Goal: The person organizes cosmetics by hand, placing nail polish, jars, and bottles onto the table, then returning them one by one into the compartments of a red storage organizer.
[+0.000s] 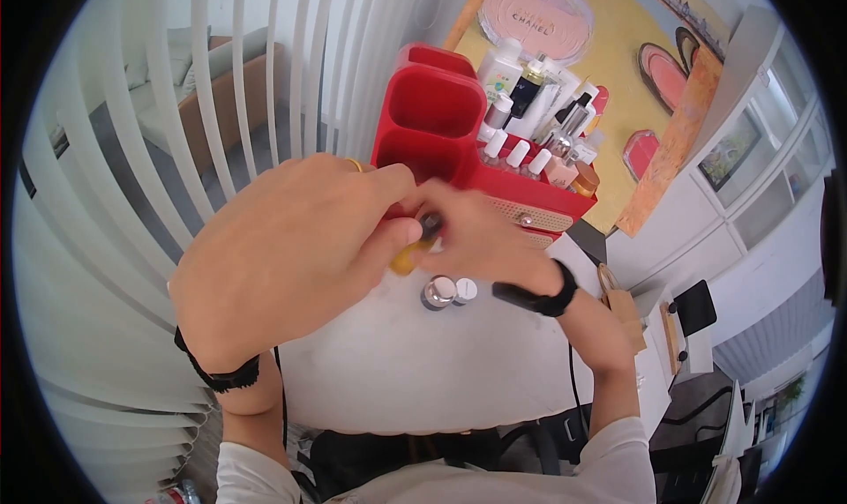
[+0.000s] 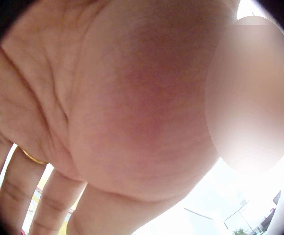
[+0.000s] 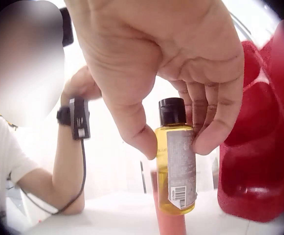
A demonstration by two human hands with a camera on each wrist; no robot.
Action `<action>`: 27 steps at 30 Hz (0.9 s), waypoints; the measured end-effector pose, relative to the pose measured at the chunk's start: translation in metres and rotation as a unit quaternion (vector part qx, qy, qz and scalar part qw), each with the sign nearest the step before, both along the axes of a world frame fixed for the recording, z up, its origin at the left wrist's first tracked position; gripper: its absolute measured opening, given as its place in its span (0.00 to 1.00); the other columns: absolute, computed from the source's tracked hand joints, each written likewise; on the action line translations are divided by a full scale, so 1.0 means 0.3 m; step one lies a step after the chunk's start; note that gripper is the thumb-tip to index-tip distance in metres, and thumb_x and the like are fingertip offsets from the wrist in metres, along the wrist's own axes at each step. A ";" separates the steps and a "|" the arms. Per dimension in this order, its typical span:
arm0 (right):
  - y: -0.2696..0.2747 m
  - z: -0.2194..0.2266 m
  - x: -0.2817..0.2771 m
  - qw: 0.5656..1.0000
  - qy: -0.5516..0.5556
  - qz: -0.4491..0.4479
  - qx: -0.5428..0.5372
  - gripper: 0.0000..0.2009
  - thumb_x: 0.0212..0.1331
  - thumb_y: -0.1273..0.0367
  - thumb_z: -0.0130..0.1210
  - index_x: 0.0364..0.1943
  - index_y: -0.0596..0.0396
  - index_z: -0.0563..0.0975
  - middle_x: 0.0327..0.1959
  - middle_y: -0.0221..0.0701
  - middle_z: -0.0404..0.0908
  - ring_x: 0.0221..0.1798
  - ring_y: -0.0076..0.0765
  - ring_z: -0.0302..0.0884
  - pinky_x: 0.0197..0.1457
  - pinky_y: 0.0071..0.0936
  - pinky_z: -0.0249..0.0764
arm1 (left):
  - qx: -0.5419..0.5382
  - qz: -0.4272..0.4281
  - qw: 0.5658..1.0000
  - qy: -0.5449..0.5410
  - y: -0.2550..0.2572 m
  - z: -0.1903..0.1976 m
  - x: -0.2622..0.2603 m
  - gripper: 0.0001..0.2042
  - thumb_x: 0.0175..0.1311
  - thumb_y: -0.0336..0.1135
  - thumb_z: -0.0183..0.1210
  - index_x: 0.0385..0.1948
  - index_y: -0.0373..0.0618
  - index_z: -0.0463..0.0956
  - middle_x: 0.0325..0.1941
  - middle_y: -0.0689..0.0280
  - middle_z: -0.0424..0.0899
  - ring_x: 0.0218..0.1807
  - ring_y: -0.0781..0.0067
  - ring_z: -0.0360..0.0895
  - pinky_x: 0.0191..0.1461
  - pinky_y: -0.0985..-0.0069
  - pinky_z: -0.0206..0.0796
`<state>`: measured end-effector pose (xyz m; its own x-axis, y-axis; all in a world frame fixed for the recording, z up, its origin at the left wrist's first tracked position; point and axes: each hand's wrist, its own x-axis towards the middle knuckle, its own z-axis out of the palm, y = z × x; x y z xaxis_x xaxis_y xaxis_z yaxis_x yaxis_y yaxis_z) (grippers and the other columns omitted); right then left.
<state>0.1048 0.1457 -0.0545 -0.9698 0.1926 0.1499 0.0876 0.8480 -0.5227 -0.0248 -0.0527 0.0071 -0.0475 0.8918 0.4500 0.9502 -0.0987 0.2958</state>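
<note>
Upright in the right wrist view, a yellow bottle [image 3: 176, 169] with a black cap [image 3: 172, 111] and grey label is pinched between the right hand's [image 3: 156, 58] thumb and fingers. The head view shows the bottle [image 1: 406, 258] tilted and partly covered by the right hand [image 1: 490, 239]. Close beside its cap are the left hand's [image 1: 282, 248] thumb and index finger, with a bit of red between them; whether they hold it is unclear. The left wrist view shows that palm [image 2: 117, 107], its fingertips out of frame. A pinkish-red cylinder [image 3: 172, 225] is behind the bottle.
Two small jars [image 1: 438, 293] [image 1: 466, 291] stand on the white table [image 1: 397, 363] below the hands. Beyond them is a red organizer [image 1: 430, 103] with cups, drawers and several cosmetic bottles. Vertical blinds [image 1: 88, 239] hang at the left.
</note>
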 end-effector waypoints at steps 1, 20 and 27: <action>0.023 0.042 0.024 0.998 0.060 -0.001 0.027 0.22 0.45 0.69 0.66 0.47 0.56 0.74 0.35 0.36 0.82 0.38 0.37 0.81 0.40 0.30 0.77 | -0.009 0.006 1.000 -0.004 0.000 0.000 0.000 0.09 0.64 0.35 0.59 0.40 0.40 0.78 0.27 0.55 0.83 0.30 0.55 0.82 0.35 0.67 0.70; 0.436 0.242 0.089 0.956 0.113 -0.216 0.162 0.26 0.45 0.68 0.68 0.50 0.60 0.72 0.32 0.36 0.79 0.35 0.31 0.77 0.41 0.29 0.75 | -0.012 -0.010 1.000 -0.006 0.015 -0.009 0.014 0.14 0.61 0.41 0.64 0.40 0.40 0.79 0.31 0.55 0.84 0.33 0.57 0.82 0.39 0.67 0.72; 0.483 0.244 0.080 0.980 0.033 -0.185 0.060 0.24 0.50 0.75 0.63 0.54 0.60 0.72 0.40 0.40 0.82 0.41 0.32 0.81 0.43 0.29 0.76 | -0.034 -0.008 0.999 -0.010 0.027 -0.002 0.013 0.12 0.62 0.39 0.63 0.40 0.40 0.79 0.31 0.53 0.84 0.33 0.57 0.83 0.37 0.67 0.72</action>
<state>0.1289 0.2906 0.0186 -0.8242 0.5064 0.2533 0.3698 0.8202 -0.4366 -0.0208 -0.0447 0.0064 -0.0420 0.9210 0.3874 0.9427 -0.0920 0.3208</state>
